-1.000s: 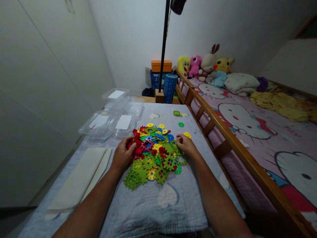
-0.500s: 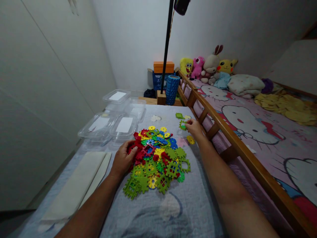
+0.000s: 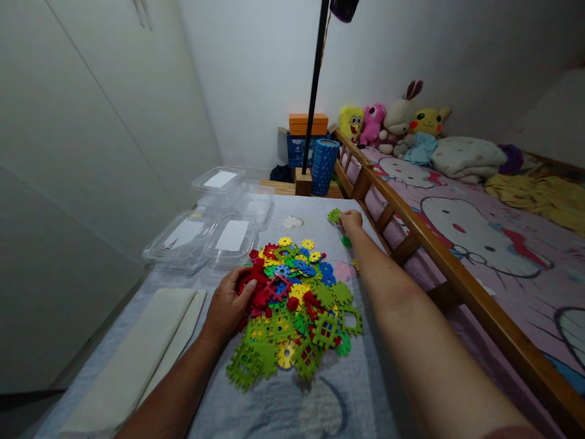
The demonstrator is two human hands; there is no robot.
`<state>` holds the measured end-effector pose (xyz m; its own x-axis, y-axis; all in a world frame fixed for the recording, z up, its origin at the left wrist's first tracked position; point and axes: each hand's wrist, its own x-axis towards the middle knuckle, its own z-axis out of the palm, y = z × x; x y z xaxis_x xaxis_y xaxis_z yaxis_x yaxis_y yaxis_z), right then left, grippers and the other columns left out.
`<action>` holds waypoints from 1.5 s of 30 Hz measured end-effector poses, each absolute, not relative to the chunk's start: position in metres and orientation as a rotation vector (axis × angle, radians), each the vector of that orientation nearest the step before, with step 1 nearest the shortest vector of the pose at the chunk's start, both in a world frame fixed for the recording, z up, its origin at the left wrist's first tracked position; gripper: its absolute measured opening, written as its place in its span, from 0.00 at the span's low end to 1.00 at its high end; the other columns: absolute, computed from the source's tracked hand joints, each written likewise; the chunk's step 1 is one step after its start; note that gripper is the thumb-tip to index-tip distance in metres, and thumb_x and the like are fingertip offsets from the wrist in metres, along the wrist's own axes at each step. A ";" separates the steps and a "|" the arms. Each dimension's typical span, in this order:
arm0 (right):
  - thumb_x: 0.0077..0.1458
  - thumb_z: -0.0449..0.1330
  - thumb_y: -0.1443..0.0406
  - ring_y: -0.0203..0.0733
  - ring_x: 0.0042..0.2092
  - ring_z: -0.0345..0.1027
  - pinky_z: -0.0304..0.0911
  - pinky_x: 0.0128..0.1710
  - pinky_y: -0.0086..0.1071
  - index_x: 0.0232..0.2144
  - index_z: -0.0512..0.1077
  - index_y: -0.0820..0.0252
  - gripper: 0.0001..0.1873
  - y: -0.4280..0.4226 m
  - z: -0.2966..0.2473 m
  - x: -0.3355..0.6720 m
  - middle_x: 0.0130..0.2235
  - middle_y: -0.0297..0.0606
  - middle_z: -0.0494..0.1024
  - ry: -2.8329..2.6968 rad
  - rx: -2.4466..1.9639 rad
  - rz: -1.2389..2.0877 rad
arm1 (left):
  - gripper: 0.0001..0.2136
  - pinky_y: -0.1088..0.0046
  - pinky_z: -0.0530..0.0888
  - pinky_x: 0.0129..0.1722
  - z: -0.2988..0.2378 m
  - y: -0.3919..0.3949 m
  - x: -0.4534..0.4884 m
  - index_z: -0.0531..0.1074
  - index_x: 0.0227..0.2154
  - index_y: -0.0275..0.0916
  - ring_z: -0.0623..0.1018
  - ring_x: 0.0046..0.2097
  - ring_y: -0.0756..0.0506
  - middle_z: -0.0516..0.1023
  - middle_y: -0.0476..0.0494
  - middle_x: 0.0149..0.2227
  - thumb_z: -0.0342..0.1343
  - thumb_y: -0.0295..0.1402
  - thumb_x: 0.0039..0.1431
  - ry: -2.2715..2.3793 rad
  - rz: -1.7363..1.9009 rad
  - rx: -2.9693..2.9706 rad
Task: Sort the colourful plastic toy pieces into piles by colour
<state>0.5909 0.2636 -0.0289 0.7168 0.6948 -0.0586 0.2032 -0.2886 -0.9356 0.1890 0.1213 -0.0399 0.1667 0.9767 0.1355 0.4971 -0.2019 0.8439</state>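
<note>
A heap of flat plastic interlocking pieces in red, green, yellow and blue lies on the grey quilted cover. My left hand rests at the heap's left edge, thumb and curled fingers closed round some red pieces. My right arm stretches far forward. My right hand is at the far right of the cover, fingers pinched on a green piece. Another green piece lies just below that hand, and a white flower-shaped piece sits to the left.
Clear plastic lidded boxes stand at the far left of the cover. A folded white sheet lies near left. A wooden bed rail runs along the right, with a bed and plush toys beyond. A black pole rises at the back.
My right hand left the heap's right side and reached forward and right to the loose green pieces near the rail. My left hand stayed on the red pieces. The view shifted slightly.
</note>
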 end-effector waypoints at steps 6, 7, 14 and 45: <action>0.48 0.64 0.73 0.33 0.19 0.65 0.60 0.18 0.23 0.32 0.66 0.58 0.11 0.270 -0.034 0.595 0.19 0.26 0.68 -0.592 -1.880 0.468 | 0.23 0.58 0.74 0.53 -0.042 0.122 0.188 0.73 0.51 0.40 0.79 0.51 0.37 0.80 0.39 0.50 0.54 0.50 0.60 1.385 0.945 1.787; 0.47 0.63 0.73 0.33 0.20 0.65 0.60 0.18 0.23 0.33 0.66 0.58 0.12 0.267 -0.034 0.596 0.20 0.26 0.69 -0.591 -1.879 0.455 | 0.23 0.57 0.74 0.53 -0.042 0.122 0.188 0.73 0.52 0.40 0.78 0.51 0.37 0.80 0.39 0.50 0.54 0.50 0.61 1.384 0.945 1.787; 0.48 0.60 0.70 0.31 0.25 0.68 0.62 0.22 0.22 0.33 0.68 0.58 0.08 0.216 -0.015 0.585 0.30 0.30 0.73 -0.758 -1.754 0.453 | 0.22 0.58 0.74 0.52 -0.040 0.121 0.190 0.74 0.51 0.39 0.79 0.51 0.37 0.80 0.40 0.49 0.54 0.49 0.60 1.386 0.957 1.811; 0.52 0.64 0.70 0.37 0.35 0.65 0.60 0.38 0.30 0.29 0.76 0.58 0.03 0.111 -0.020 0.513 0.34 0.35 0.73 -1.737 -1.612 0.477 | 0.22 0.59 0.74 0.53 -0.039 0.123 0.189 0.74 0.50 0.40 0.79 0.49 0.39 0.81 0.41 0.47 0.53 0.49 0.60 1.388 0.964 1.857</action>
